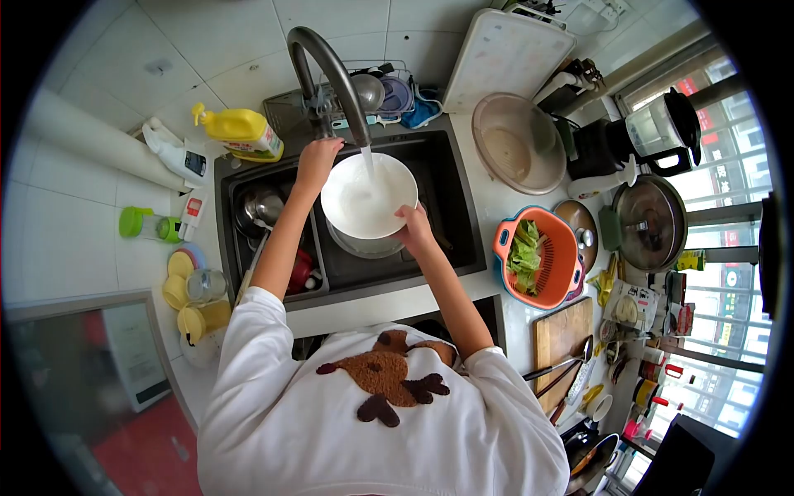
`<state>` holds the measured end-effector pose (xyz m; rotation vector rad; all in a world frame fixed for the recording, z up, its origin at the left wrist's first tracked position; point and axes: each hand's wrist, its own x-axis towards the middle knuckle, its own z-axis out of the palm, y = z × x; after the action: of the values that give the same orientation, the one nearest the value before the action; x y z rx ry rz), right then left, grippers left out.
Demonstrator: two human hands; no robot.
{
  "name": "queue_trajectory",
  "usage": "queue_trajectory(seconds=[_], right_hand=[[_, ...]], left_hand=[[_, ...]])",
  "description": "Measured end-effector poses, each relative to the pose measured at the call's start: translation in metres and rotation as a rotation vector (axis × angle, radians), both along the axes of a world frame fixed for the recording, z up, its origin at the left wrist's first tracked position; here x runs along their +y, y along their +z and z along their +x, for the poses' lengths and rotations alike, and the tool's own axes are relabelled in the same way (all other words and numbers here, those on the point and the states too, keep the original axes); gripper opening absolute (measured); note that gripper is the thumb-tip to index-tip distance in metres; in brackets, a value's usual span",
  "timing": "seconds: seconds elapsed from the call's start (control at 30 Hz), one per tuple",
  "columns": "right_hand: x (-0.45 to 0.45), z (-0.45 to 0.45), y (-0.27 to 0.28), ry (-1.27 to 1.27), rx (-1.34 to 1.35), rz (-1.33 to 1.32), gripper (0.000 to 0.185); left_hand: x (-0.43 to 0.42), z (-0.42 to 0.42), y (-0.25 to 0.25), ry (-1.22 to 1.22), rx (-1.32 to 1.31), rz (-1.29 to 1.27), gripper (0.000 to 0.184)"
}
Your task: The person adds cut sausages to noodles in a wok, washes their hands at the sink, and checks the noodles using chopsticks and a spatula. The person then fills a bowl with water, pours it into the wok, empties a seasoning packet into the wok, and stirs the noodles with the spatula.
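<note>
Water runs from the curved grey faucet [337, 73] into a white bowl [351, 198] over the right basin of the dark sink [451, 194]. My right hand [413, 227] grips the bowl by its near right rim, thumb on the inside. My left hand [317, 165] is at the faucet's base, its fingers closed around the faucet handle, which they mostly hide. Beneath the bowl, a round, pale vessel [372, 248] shows in part in the basin.
In the left basin lie a metal pot [260, 207] and a red item [302, 271]. A yellow detergent bottle [244, 132] stands behind. On the right counter are an orange colander [562, 256] with lettuce [523, 256], a large basin [506, 153] and a wooden cutting board [558, 335].
</note>
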<state>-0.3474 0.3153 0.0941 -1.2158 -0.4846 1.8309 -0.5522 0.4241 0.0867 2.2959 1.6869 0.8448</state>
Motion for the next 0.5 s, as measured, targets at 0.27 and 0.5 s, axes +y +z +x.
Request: queue_trajectory(seconds=[0.27, 0.5], right_hand=[[-0.004, 0.001, -0.023, 0.011, -0.046, -0.007, 0.055], [-0.004, 0.003, -0.045, 0.030, 0.054, -0.041, 0.052]], left_hand=[[-0.005, 0.007, 0.005, 0.053, 0.018, 0.030, 0.019], [-0.007, 0.012, -0.002, 0.093, 0.074, 0.072, 0.015]])
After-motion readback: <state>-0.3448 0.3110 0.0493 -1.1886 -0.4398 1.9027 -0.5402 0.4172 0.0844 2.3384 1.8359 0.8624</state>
